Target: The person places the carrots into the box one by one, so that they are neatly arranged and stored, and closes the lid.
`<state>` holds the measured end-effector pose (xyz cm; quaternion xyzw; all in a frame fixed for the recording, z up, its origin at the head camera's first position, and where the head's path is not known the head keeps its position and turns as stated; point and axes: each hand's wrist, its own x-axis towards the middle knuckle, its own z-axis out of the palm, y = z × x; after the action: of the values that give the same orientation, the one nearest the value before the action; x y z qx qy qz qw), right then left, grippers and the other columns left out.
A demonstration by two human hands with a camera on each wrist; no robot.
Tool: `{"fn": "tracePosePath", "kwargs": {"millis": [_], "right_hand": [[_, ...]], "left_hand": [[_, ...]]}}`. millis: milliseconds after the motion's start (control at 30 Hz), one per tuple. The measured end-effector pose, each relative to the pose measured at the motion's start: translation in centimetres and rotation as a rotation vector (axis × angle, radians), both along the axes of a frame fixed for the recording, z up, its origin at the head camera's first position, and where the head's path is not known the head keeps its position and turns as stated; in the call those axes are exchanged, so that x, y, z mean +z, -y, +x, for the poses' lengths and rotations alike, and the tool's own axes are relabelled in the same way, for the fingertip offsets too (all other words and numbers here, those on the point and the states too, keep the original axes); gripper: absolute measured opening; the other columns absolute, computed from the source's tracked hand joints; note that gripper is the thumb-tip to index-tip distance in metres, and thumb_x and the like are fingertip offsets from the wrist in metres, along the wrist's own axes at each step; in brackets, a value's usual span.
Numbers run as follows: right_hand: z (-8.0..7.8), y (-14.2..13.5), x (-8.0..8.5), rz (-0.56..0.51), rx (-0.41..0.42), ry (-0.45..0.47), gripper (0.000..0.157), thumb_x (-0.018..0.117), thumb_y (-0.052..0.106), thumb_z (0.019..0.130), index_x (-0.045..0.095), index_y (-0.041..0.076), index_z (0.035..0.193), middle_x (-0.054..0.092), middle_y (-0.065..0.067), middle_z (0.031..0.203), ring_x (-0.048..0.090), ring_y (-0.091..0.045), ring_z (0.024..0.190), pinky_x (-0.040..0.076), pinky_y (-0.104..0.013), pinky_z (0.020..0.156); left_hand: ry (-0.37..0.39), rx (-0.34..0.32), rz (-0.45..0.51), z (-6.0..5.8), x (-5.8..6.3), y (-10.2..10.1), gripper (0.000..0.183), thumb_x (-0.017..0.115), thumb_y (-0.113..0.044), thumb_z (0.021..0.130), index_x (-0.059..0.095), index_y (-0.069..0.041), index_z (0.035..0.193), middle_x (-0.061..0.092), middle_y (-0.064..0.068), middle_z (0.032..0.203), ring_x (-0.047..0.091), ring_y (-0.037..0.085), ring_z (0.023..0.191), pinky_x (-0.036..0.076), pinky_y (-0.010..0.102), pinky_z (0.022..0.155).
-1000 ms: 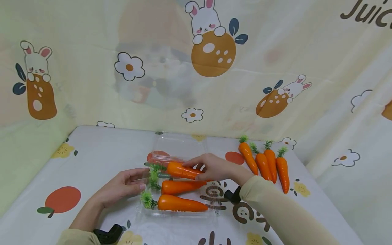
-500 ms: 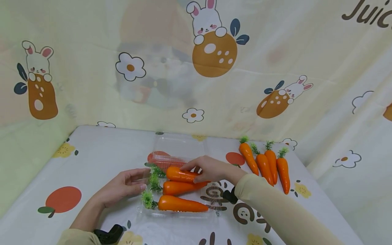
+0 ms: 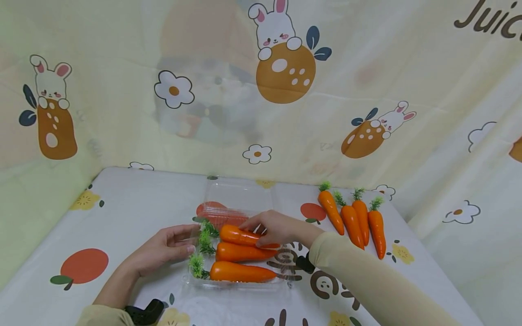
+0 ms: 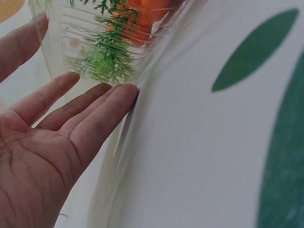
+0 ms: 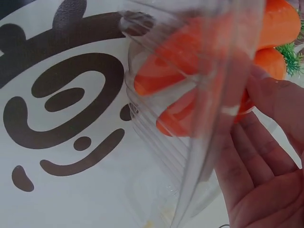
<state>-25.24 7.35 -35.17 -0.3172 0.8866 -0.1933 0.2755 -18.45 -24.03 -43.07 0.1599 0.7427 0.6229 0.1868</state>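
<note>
A clear plastic clamshell box (image 3: 244, 285) lies on the table with its lid folded back. Three orange toy carrots with green tops lie in it side by side, tops to the left. My right hand (image 3: 274, 227) pinches the farthest carrot (image 3: 233, 234) from above, close against the middle carrot (image 3: 240, 252). Nearest me is another carrot (image 3: 240, 271). At the box's left end, my left hand (image 3: 165, 244) rests with relaxed, nearly straight fingers; in the left wrist view its fingertips (image 4: 127, 91) touch the ribbed wall or come very near it.
Several more carrots (image 3: 352, 222) lie at the table's right rear. The raised clear lid (image 3: 240, 190) lies behind the box. A printed cloth (image 3: 134, 203) covers the table, and a printed curtain (image 3: 212, 127) stands at the back.
The farthest carrot has come down and toward me in my right hand, settling against the middle one. My left hand has stayed in place.
</note>
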Motion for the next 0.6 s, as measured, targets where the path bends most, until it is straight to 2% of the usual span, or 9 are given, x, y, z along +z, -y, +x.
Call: {"fn": "tracePosePath", "kwargs": {"millis": [333, 600], "right_hand": [[-0.07, -0.01, -0.77, -0.006, -0.015, 0.024, 0.050, 0.070, 0.001, 0.093, 0.065, 0.020, 0.139, 0.071, 0.000, 0.122, 0.068, -0.019, 0.108, 0.060, -0.032, 0.094], [-0.06, -0.13, -0.85, 0.035, 0.037, -0.049, 0.051, 0.067, 0.000, 0.093, 0.063, 0.017, 0.141, 0.072, -0.001, 0.121, 0.069, -0.017, 0.106, 0.060, -0.027, 0.091]], "left_hand": [[0.009, -0.001, 0.004, 0.04, -0.04, 0.00, 0.067, 0.065, -0.019, 0.100, 0.036, 0.008, 0.153, 0.039, 0.030, 0.158, 0.042, 0.050, 0.144, 0.055, 0.040, 0.105], [-0.006, -0.004, 0.002, 0.09, 0.03, 0.01, 0.067, 0.066, -0.019, 0.099, 0.037, 0.007, 0.153, 0.041, 0.031, 0.156, 0.043, 0.050, 0.143, 0.055, 0.039, 0.104]]}}
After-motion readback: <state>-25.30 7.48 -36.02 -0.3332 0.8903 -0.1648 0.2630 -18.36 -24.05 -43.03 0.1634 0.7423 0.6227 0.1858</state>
